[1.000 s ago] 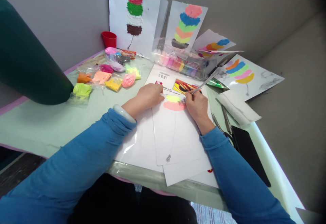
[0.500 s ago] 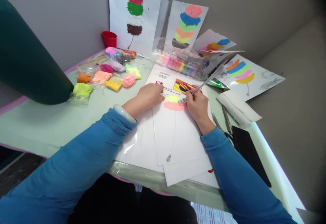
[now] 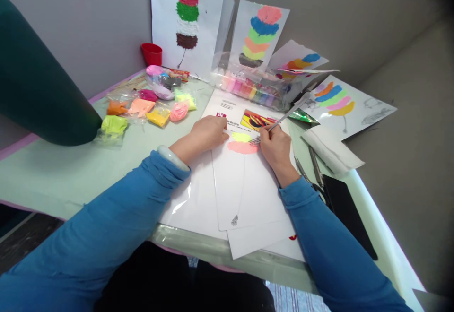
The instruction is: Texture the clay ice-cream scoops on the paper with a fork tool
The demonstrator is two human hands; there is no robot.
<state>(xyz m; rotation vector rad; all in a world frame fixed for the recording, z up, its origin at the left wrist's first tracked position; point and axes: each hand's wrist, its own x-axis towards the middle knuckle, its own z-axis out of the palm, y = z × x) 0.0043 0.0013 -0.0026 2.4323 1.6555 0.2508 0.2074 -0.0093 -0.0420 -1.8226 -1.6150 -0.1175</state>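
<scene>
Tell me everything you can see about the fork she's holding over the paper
The fork is slim, shiny and silver, metal by its look. Its long handle rises up and to the right, past the right hand, which grips it like a pen near the lower end. The tines point down and left, their tips at the right edge of the pink clay patch on the white sheet, just below the yellow-green patch. The left hand presses on the sheet, clear of the fork.

A sheet of paper (image 3: 248,189) is laid on the table (image 3: 53,179) before the person. The left hand (image 3: 207,133) is rested on its left edge; a fork (image 3: 280,119) is gripped by the right hand (image 3: 275,147), tines on the clay patches (image 3: 242,143). Clay bags (image 3: 149,106) are spread at the far left, scissors (image 3: 312,170) at the right, finished pictures (image 3: 260,33) propped behind.
</scene>
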